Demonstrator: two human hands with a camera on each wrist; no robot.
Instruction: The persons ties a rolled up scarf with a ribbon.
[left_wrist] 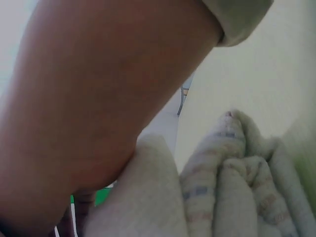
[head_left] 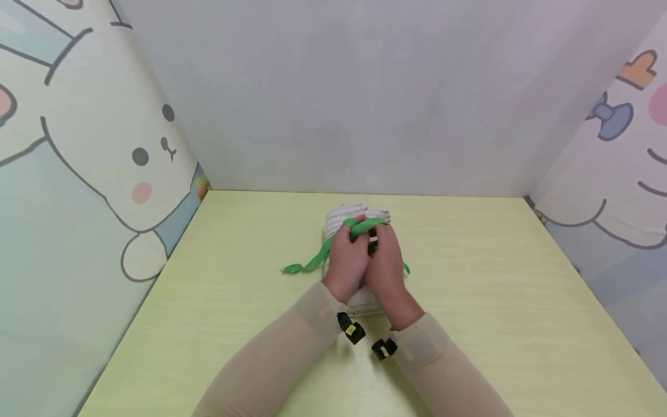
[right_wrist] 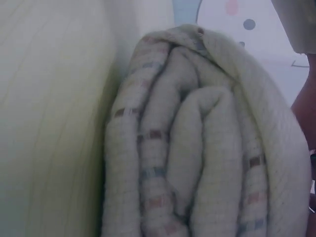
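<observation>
A rolled whitish cloth (head_left: 337, 220) with coloured stripes lies lengthwise on the table, its layered end filling much of the right wrist view. Across its top runs a green ribbon (head_left: 315, 260), crossed over itself between the hands. My left hand (head_left: 348, 258) pinches the ribbon above the roll. Close against it, my right hand (head_left: 387, 263) also grips the ribbon with curled fingers. One knotted ribbon end trails onto the table at the left; another tip pokes out at the right. The fingertips are partly hidden behind the ribbon and each other.
The pale yellow table (head_left: 234, 301) meets a plain whitish wall (head_left: 354, 116) behind the roll. Side panels with cartoon drawings stand at left and right. A small black camera (head_left: 351, 329) sits on each sleeve cuff.
</observation>
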